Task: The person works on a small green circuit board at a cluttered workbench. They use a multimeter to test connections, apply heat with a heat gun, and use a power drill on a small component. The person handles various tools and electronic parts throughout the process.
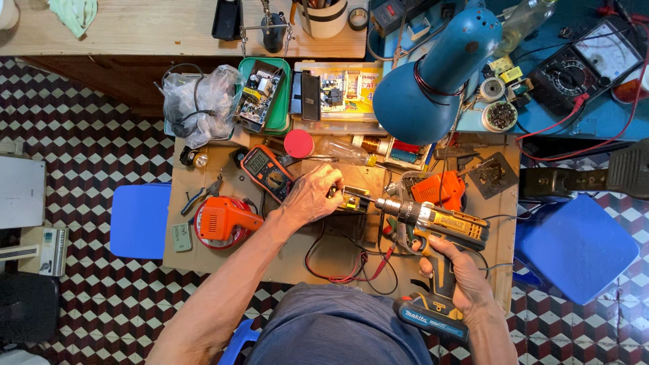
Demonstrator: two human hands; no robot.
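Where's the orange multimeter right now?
In the head view, the orange multimeter lies on the wooden worktable, just left of the left hand and below the red lid.

the yellow-and-black plastic cordless drill (439, 230) has a shiny metal chuck; the blue enamelled metal lamp shade (433, 74) looks glossy; the brown wooden worktop (223, 260) is matt and scuffed.

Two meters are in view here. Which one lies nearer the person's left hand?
The orange-cased digital multimeter, lying on the cardboard-topped bench just beside the left hand. The black analogue meter with the needle dial sits far off on the blue table.
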